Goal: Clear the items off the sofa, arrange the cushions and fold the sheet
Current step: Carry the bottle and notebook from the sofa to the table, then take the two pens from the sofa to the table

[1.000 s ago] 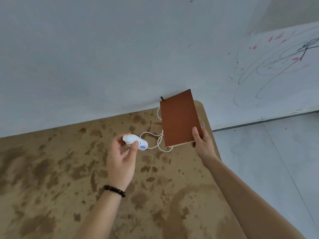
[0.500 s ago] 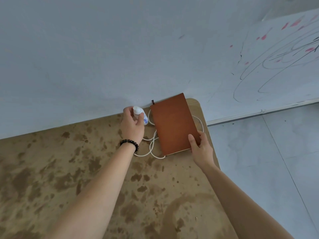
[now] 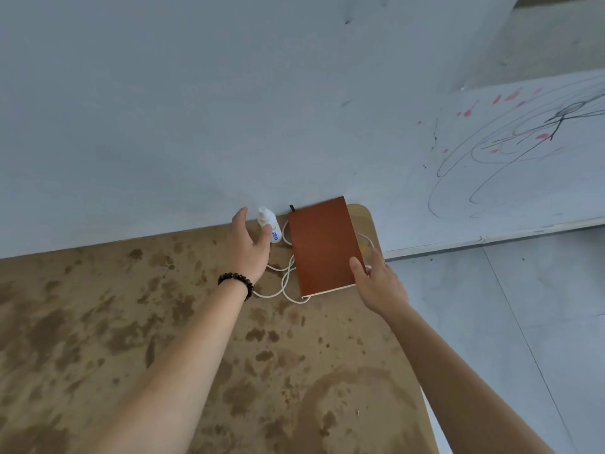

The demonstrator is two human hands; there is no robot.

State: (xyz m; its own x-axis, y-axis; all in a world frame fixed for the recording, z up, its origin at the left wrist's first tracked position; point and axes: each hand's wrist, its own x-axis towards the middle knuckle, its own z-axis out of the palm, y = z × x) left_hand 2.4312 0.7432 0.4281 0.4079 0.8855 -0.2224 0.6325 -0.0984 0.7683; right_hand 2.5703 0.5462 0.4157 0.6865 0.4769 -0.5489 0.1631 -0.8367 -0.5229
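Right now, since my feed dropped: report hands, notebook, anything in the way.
Left hand open beside upright white bottle. Right hand thumb on brown notebook, grip unclear. Notebook lies flat over looped white cable.
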